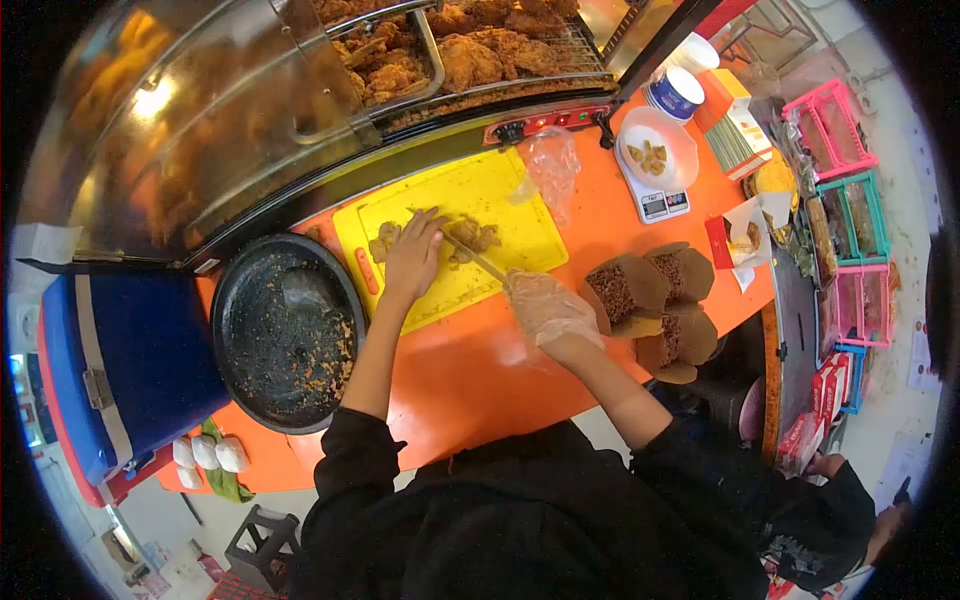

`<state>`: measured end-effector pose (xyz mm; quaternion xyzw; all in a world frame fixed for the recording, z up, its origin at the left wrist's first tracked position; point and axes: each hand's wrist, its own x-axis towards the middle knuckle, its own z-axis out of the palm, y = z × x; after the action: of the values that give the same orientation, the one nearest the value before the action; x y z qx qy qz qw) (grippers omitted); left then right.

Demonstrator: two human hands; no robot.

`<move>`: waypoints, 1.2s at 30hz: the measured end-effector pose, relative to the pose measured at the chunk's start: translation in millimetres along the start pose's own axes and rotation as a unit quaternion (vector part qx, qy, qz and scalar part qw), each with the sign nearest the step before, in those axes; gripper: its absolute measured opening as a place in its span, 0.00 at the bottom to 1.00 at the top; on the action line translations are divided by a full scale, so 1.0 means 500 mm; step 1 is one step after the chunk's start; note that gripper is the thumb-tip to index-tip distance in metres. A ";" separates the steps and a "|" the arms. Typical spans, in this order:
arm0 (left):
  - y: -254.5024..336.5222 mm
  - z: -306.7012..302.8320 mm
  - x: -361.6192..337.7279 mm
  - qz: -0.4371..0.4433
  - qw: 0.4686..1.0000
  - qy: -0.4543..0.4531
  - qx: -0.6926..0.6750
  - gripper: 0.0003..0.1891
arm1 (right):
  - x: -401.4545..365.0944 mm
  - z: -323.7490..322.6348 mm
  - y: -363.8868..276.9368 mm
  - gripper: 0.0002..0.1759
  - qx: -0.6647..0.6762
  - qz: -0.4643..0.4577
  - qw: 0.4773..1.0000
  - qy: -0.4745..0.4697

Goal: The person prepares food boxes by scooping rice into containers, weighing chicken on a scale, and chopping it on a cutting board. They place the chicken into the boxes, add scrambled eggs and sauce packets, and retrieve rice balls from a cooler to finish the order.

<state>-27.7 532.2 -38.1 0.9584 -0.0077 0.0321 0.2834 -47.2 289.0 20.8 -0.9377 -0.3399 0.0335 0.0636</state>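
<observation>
A yellow cutting board (525, 235) lies on the orange table with cut pieces of fried chicken (478, 236) near its middle. My left hand (413, 258) is bare and presses down on some of the chicken, fingers close together beside the knife tip. What sits under the fingers is partly hidden. In a clear plastic glove, my right hand (548, 308) is closed round the handle of a knife (473, 258). The blade slants up and left across the board to the chicken, near my left fingertips. Several open cardboard boxes (612, 287) of dark rice stand right of the gloved hand.
A glass warmer (470, 105) with fried chicken runs along the back. Left are a round black tray (285, 340) with crumbs and a blue cooler box (150, 360). A scale (660, 205) bears a bowl (675, 135) with chicken bits. Another person's sleeve (825, 520) shows lower right.
</observation>
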 end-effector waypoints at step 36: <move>-0.027 -0.052 0.049 0.037 0.995 -0.069 0.060 0.28 | 0.064 0.042 0.020 0.10 0.100 0.074 0.992 0.021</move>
<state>-4.3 557.9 -22.0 0.9726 -0.0606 -0.0235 0.2231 -18.4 304.0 -2.3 -0.9496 -0.2636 0.0526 0.1615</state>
